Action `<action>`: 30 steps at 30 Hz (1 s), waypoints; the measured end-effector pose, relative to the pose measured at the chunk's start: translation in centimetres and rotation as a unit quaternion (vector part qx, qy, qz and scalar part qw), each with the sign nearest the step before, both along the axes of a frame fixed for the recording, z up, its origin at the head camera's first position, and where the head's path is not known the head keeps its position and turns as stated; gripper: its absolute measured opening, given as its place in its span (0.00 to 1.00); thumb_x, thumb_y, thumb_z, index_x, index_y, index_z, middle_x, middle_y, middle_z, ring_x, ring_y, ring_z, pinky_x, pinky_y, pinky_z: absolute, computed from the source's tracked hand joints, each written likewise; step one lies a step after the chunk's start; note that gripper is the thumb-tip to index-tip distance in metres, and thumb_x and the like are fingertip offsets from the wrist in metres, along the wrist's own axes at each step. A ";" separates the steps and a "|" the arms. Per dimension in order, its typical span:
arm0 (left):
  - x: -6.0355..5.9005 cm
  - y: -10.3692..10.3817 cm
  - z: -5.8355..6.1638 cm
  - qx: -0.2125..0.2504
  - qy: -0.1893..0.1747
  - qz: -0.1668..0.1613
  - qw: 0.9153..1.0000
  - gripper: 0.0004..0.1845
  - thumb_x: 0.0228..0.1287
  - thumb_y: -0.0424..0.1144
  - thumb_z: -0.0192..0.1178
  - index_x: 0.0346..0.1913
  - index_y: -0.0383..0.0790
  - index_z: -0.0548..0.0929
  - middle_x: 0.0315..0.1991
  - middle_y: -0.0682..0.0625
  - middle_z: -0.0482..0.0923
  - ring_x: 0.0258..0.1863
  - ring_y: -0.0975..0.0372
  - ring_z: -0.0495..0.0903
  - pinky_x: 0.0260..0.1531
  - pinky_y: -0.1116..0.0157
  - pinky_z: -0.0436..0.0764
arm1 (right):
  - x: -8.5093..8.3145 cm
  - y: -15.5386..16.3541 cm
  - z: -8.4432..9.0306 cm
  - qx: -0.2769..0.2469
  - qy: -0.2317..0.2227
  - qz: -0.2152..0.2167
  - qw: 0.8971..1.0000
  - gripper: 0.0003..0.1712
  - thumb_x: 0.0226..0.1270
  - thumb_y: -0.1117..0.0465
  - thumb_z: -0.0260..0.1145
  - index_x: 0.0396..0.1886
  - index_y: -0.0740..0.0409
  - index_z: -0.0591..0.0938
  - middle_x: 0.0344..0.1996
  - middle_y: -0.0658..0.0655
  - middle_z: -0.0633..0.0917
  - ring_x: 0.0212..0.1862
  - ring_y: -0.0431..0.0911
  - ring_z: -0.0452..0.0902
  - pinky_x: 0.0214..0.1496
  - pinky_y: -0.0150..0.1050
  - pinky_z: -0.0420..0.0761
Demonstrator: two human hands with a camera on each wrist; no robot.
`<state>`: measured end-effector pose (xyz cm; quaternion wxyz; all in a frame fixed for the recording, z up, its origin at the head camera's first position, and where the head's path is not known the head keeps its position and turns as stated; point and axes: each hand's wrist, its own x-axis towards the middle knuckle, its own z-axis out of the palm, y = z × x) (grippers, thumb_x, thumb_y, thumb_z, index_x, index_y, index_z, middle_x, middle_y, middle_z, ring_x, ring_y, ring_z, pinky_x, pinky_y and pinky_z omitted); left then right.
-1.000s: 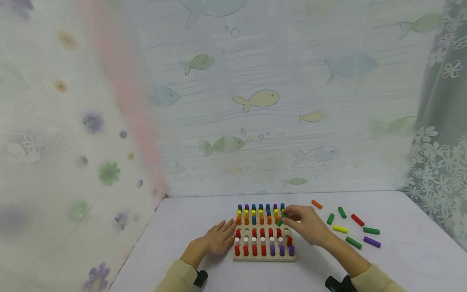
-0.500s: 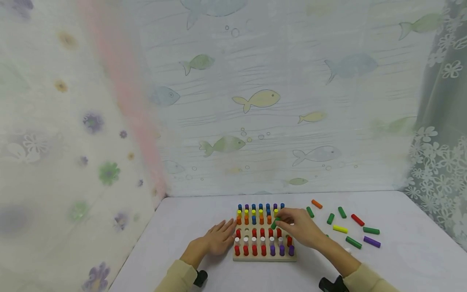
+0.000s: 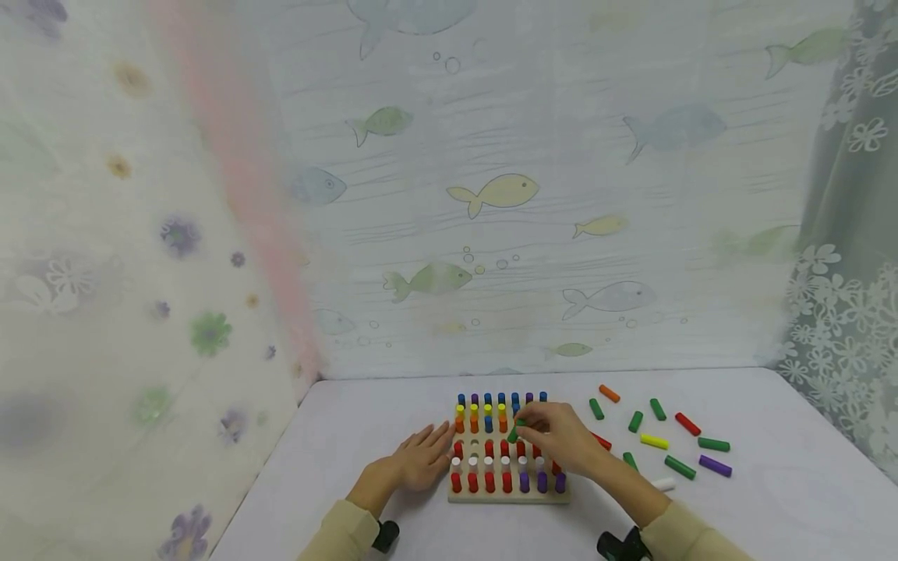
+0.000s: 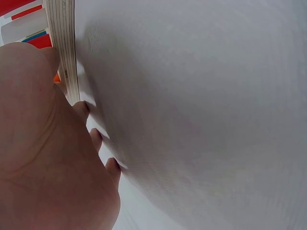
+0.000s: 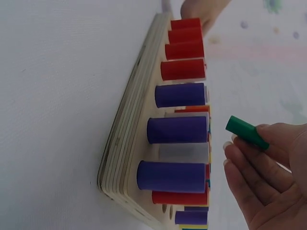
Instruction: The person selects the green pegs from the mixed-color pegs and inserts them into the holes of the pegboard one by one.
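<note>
A wooden pegboard on the white table carries rows of coloured pegs: blue and purple at the back, then yellow, orange, red and white, with red and purple in front. My right hand pinches a green peg between thumb and fingers. In the head view this peg is tilted above the board, near a row with bare holes behind the red pegs. My left hand lies flat, fingers spread, at the board's left edge. The right hand covers part of the board's right side.
Loose pegs are scattered right of the board: several green ones, an orange peg, a yellow peg, a purple peg, red ones and a white peg. A patterned curtain hangs behind the table.
My right hand has moved left over the board with the green peg, uncovering an orange peg and loose pegs on the right. My left hand has stayed in place.
</note>
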<state>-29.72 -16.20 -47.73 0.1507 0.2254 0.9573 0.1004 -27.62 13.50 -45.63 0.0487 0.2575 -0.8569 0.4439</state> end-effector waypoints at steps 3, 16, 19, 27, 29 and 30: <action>0.0 0.0 0.0 0.001 -0.002 0.001 1.000 0.33 0.82 0.55 0.42 0.83 0.48 0.54 0.83 0.50 0.51 0.81 0.49 0.49 0.77 0.43 0.53 | -0.2 -0.4 -0.1 -0.001 0.002 0.004 1.000 0.09 0.73 0.62 0.68 0.47 0.61 0.86 0.37 0.50 0.89 0.39 0.41 0.85 0.43 0.30 0.84; -0.3 -0.1 -0.3 -0.003 -0.007 -0.003 1.000 0.34 0.83 0.56 0.40 0.83 0.48 0.52 0.83 0.51 0.50 0.82 0.50 0.47 0.78 0.44 0.51 | -0.9 -2.1 -0.7 0.000 -0.012 -0.018 1.000 0.10 0.73 0.61 0.68 0.49 0.60 0.86 0.39 0.48 0.88 0.39 0.40 0.83 0.44 0.27 0.82; -0.3 -0.1 -0.3 -0.001 -0.005 0.000 1.000 0.33 0.82 0.55 0.41 0.83 0.48 0.54 0.83 0.51 0.51 0.82 0.50 0.49 0.77 0.43 0.52 | -1.0 -2.5 -0.7 0.001 -0.006 -0.015 1.000 0.10 0.73 0.62 0.68 0.49 0.61 0.86 0.38 0.48 0.88 0.38 0.39 0.83 0.43 0.28 0.82; -0.3 0.0 -0.3 0.000 0.001 0.000 1.000 0.33 0.83 0.55 0.41 0.82 0.47 0.55 0.82 0.51 0.52 0.81 0.49 0.50 0.77 0.43 0.54 | -1.1 -3.8 -0.5 -0.001 -0.001 -0.015 1.000 0.07 0.74 0.62 0.67 0.47 0.56 0.86 0.39 0.50 0.89 0.39 0.40 0.84 0.43 0.29 0.83; -0.3 0.0 -0.4 0.000 0.002 0.000 1.000 0.33 0.83 0.55 0.41 0.82 0.47 0.55 0.82 0.51 0.52 0.81 0.49 0.50 0.76 0.42 0.54 | -1.0 -4.1 -0.5 0.000 -0.002 -0.018 1.000 0.07 0.74 0.61 0.67 0.47 0.57 0.85 0.39 0.49 0.89 0.39 0.40 0.83 0.44 0.29 0.83; -0.3 0.0 -0.4 0.000 0.002 -0.001 1.000 0.33 0.83 0.55 0.41 0.82 0.48 0.55 0.82 0.51 0.52 0.81 0.49 0.50 0.76 0.42 0.54 | -1.0 -4.3 -0.4 0.000 -0.003 -0.019 1.000 0.08 0.74 0.61 0.68 0.48 0.57 0.86 0.39 0.49 0.89 0.40 0.40 0.83 0.44 0.29 0.82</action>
